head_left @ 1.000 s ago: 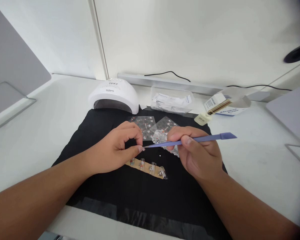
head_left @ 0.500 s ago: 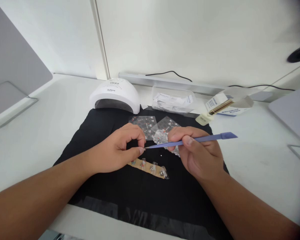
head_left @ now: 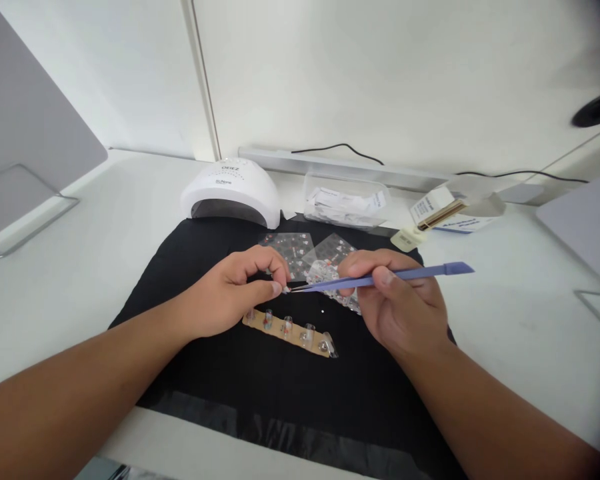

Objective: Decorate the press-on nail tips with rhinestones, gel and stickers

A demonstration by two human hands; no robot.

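Observation:
My right hand (head_left: 397, 303) grips purple tweezers (head_left: 410, 273), whose tips point left and meet my left fingertips. My left hand (head_left: 233, 290) pinches something tiny at those tips; it is too small to name. Just below both hands a tan strip (head_left: 293, 331) with several clear nail tips on it lies on the black mat (head_left: 220, 373). Clear sticker sheets (head_left: 300, 250) with small patterns lie on the mat behind my hands.
A white nail lamp (head_left: 231, 190) stands at the mat's far edge. Right of it sit a clear box of packets (head_left: 345, 198) and an open white carton (head_left: 455, 210). Grey stands flank the table: one at the left (head_left: 25, 167), one at the right (head_left: 585, 227).
My left hand has lifted slightly off the tan strip, so more of the strip shows. The tweezers have risen a little with it; their tips stay at my left fingertips.

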